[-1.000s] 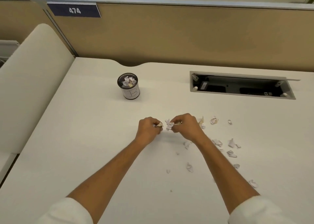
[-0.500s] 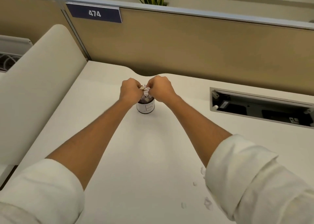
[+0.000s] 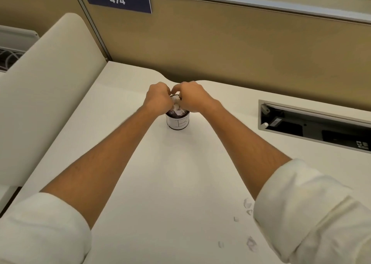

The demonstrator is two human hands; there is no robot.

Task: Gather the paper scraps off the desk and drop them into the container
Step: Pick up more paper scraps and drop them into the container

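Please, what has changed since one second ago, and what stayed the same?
Both hands, the left hand and right hand, carried paper scraps from mid-desk to the container and now press down over its mouth. The container stayed in place; loose scraps remain on the desk.

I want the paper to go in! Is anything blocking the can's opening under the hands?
Nothing visible blocks it. Both hands, left hand and right hand, sit right over the small round white-labelled can, already holding crumpled white paper scraps.

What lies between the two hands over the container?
In the head view, crumpled paper scraps sit between the left hand and right hand, atop the container.
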